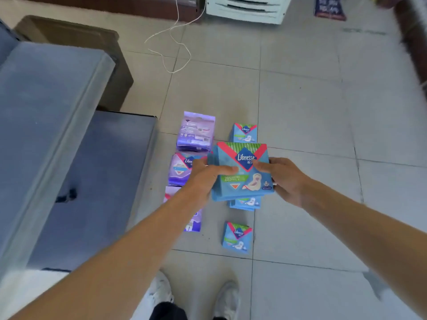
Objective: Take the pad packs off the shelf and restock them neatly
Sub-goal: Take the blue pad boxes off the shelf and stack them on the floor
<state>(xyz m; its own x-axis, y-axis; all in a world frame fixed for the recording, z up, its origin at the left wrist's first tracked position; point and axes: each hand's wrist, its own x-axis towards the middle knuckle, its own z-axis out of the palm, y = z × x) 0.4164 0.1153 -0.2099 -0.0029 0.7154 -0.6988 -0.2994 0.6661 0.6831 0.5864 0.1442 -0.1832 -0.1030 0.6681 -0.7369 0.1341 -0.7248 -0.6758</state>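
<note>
Both hands are out in front over the tiled floor (312, 112), sharing one load. The left hand (208, 176) grasps the stack (242, 179) of blue packs by its left edge, thumb laid across the top face and fingers hidden underneath. The right hand (285, 179) grasps the right edge the same way, thumb on top by the logo. Layered edges show on the stack's left side, but how many packs it holds is hard to count.

From the stack outward, more packs lie on the floor:
- At 12 o'clock a far blue pack (245, 132), its lower part covered by the stack.
- At 6 o'clock, directly below, a hidden blue pack (246, 203) with only its lower strip showing.
- Farther out at 6 o'clock, a near blue pack (236, 237) in full view.
- At 10 o'clock a purple pack (196, 132) with small print too blurred to read.
- At 9 o'clock a second purple pack (179, 169), partly behind the left hand.
- At 7 o'clock a third purple pack (193, 221), mostly under the left forearm.

The grey shelf (69, 158) fills the 9 o'clock side, cut off by the frame edge. A brown box (69, 42) sits behind it. A white cord (178, 42) loops across the floor at 12 o'clock. Two white shoes (161, 289) show at 6 o'clock, blurred.
</note>
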